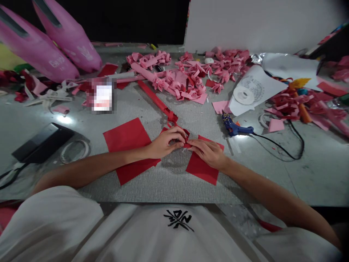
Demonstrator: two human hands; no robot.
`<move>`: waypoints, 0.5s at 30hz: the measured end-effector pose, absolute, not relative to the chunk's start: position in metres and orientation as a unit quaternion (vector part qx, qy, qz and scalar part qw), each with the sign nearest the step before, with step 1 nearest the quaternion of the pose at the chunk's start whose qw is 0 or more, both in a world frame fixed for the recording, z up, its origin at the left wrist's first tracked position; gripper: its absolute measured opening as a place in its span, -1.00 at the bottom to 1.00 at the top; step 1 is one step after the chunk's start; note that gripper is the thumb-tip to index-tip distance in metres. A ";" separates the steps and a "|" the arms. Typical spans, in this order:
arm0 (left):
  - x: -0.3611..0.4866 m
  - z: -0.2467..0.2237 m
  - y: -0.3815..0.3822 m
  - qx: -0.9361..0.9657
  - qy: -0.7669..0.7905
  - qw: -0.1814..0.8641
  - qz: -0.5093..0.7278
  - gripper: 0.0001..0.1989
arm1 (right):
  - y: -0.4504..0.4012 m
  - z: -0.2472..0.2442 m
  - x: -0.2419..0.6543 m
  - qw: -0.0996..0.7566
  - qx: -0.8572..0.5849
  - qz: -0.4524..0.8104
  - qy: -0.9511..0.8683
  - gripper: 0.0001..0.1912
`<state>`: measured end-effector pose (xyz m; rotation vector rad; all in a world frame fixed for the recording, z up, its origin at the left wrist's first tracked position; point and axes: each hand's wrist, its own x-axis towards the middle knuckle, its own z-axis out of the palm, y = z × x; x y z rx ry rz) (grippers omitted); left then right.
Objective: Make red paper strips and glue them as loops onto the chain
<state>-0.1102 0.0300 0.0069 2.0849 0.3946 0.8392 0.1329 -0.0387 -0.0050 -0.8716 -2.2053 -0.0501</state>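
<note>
Two red sheets nearest on the grey tabletop (174, 191): left sheet (131, 136) partly under the left arm (109, 160), right sheet (203, 169) partly under the right hand (211, 153). Left hand (167, 142) and right hand both pinch one small red paper piece (187, 145) between fingertips, between the sheets; its shape is mostly hidden. Clear ring (87, 149) and black box (43, 143) off left; blue glue gun (238, 129) to the right. Long red strip (152, 96) runs far-left from just beyond the left hand. Farther: white spool (239, 95) on printed paper (267, 84) at right, pink paper flowers (191, 82) mid, two pink containers (69, 36) far left.
</note>
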 end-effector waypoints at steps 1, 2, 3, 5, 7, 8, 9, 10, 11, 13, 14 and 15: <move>-0.110 0.007 0.030 0.830 0.158 0.417 0.336 -0.82 | -0.039 -0.005 0.133 0.375 -0.348 -0.022 -0.859 -0.67; -0.111 0.007 0.030 0.829 0.159 0.417 0.336 -0.83 | -0.038 -0.006 0.133 0.376 -0.358 -0.026 -0.854 -0.68; -0.111 0.008 0.030 0.829 0.161 0.416 0.336 -0.83 | -0.038 -0.006 0.133 0.377 -0.366 -0.028 -0.850 -0.69; -0.111 0.008 0.029 0.829 0.165 0.417 0.335 -0.83 | -0.038 -0.005 0.132 0.380 -0.377 -0.028 -0.844 -0.71; -0.110 0.009 0.029 0.829 0.166 0.419 0.332 -0.83 | -0.038 -0.003 0.131 0.379 -0.380 -0.021 -0.844 -0.73; -0.110 0.010 0.029 0.828 0.165 0.421 0.330 -0.82 | -0.039 -0.003 0.131 0.377 -0.379 -0.021 -0.845 -0.74; -0.110 0.010 0.029 0.828 0.164 0.423 0.329 -0.81 | -0.039 -0.002 0.130 0.376 -0.377 -0.021 -0.846 -0.75; -0.109 0.010 0.030 0.828 0.163 0.425 0.327 -0.80 | -0.039 -0.002 0.130 0.376 -0.375 -0.020 -0.847 -0.76; -0.109 0.011 0.030 0.828 0.163 0.426 0.326 -0.81 | -0.039 -0.002 0.130 0.378 -0.375 -0.018 -0.846 -0.76; -0.109 0.011 0.029 0.828 0.166 0.426 0.325 -0.82 | -0.039 -0.003 0.130 0.387 -0.375 -0.005 -0.842 -0.73; -0.109 0.011 0.029 0.828 0.167 0.425 0.325 -0.83 | -0.039 -0.004 0.131 0.392 -0.377 0.001 -0.839 -0.72; -0.109 0.011 0.029 0.828 0.168 0.425 0.323 -0.83 | -0.039 -0.004 0.131 0.395 -0.379 0.003 -0.837 -0.71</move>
